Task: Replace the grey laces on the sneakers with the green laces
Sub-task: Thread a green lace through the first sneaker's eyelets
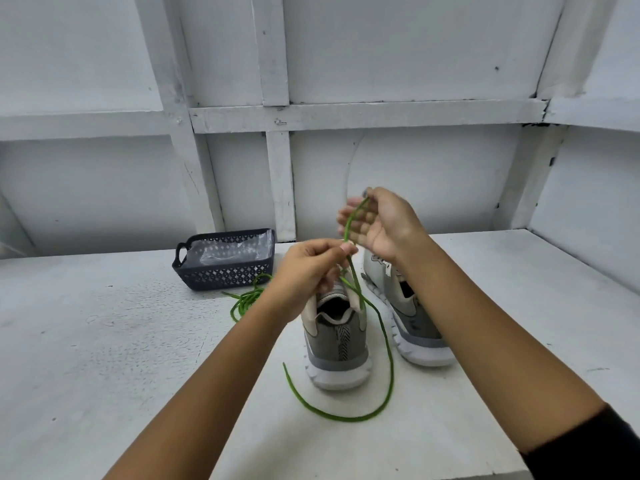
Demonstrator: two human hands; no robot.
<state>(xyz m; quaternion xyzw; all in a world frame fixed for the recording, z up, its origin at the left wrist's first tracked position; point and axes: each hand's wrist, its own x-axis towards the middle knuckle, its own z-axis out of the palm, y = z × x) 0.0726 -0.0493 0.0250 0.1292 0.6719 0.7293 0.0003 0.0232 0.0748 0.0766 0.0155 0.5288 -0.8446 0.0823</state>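
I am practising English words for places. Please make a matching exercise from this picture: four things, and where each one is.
Things: 1 basket; 2 coiled green lace; 3 long green lace; 4 right sneaker.
Places: A partly hidden by the right arm; B back left of the table; C pinched by left hand and right hand; D on the table beside the basket.
Pairs: 1-B; 2-D; 3-C; 4-A.

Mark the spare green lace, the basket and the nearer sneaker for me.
spare green lace (247, 297): head view, on the bunched strands.
basket (225, 276): head view, on the front wall.
nearer sneaker (334, 344): head view, on the grey heel.
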